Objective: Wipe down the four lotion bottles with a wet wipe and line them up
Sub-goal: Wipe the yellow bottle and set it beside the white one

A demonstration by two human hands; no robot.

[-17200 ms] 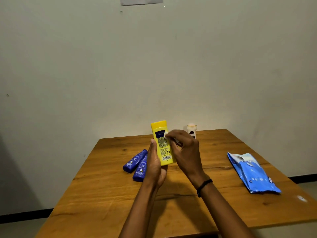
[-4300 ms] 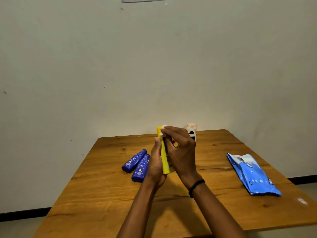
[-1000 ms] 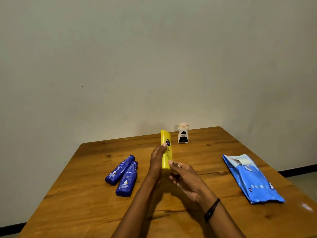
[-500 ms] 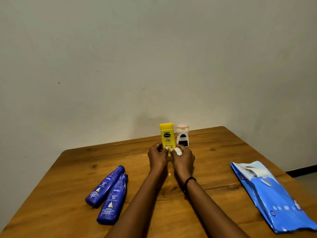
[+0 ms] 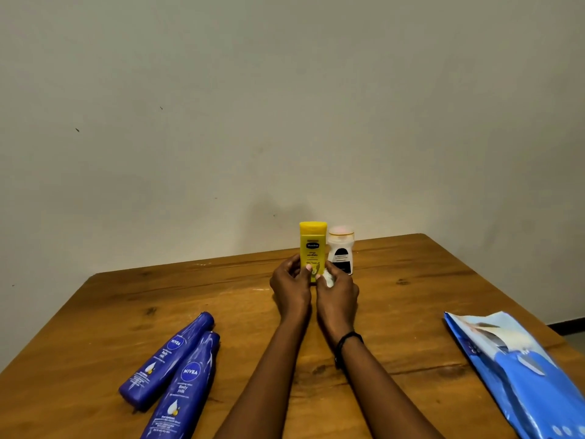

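Yellow bottle (image 5: 312, 245) upright at 12 o'clock on the wooden table (image 5: 411, 296), label facing the camera. White bottle (image 5: 340, 255) stands just beside it at its 3 o'clock. Hands together at the yellow bottle's lower half: left hand (image 5: 291, 288) curls round its left side, right hand (image 5: 337, 296) pinches a crumpled wet wipe (image 5: 328, 278) against its right side. Bottle's base hidden behind the fingers; probably on the table. Black wristband (image 5: 346, 339) on right wrist. Two blue bottles (image 5: 164, 358) lie side by side, touching, at 8 o'clock. Blue wipe pack (image 5: 519, 369) lies flat at 4 o'clock.
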